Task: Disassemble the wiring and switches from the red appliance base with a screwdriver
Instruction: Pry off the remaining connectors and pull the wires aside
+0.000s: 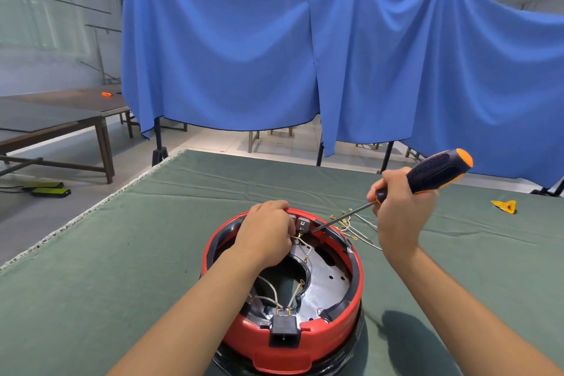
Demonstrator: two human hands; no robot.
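Blue curtains [335,49] hang behind the green-covered table [152,253], where loose wires [355,227] and a yellow scrap [505,206] lie to the right. The right hand [399,207] grips the screwdriver [427,177], its tip at a switch [302,225] on the far rim. The left hand [265,233] curls over that rim (fingertips hidden). The red appliance base [283,287] sits centred, holding white wires [271,290] and a black socket [283,334].
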